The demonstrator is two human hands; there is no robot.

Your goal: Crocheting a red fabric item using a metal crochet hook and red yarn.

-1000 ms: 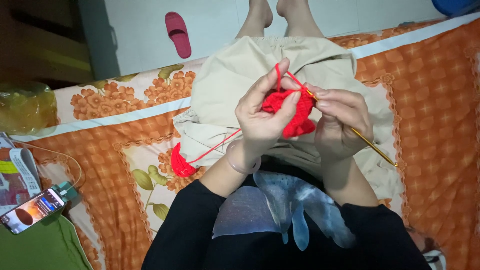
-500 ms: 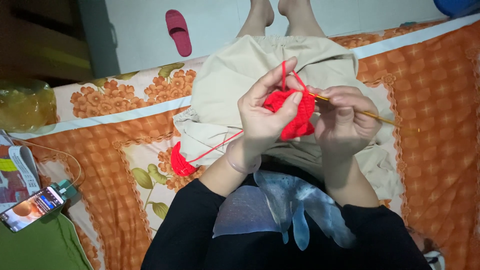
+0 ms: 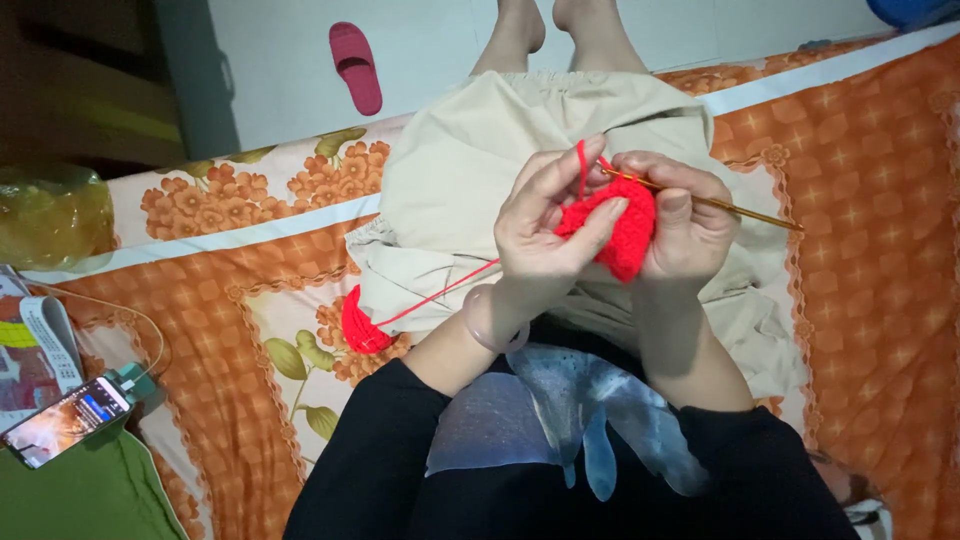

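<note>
A loop could be dropped from the crochet hook (image 3: 715,203) if the hook is drawn back too far, since its tip is hidden between the fingers and cannot be checked from the head view. The red yarn strand (image 3: 440,290) runs taut from the work down to the red yarn ball (image 3: 362,327), which lies on the bed (image 3: 860,200) against the edge of the beige skirt (image 3: 480,160); should the ball be caught under that cloth, the strand could be pulled too tight and the stitches made uneven. A loose loop of yarn stands up over the left index finger, and tension would be lost if it slipped off.

The left hand (image 3: 545,235) is curled nearly closed: the red crocheted piece (image 3: 620,225) is pinched between its thumb and fingers, with the index finger raised and the strand carried over it. The right hand (image 3: 685,225) is likewise closed, the thin golden hook being gripped between thumb and fingers so that its shaft points out to the right, while the lower fingers rest against the red piece. The piece is held between both hands, above the lap, clear of the bed. A phone (image 3: 62,420) on a cable lies well apart at the left edge
</note>
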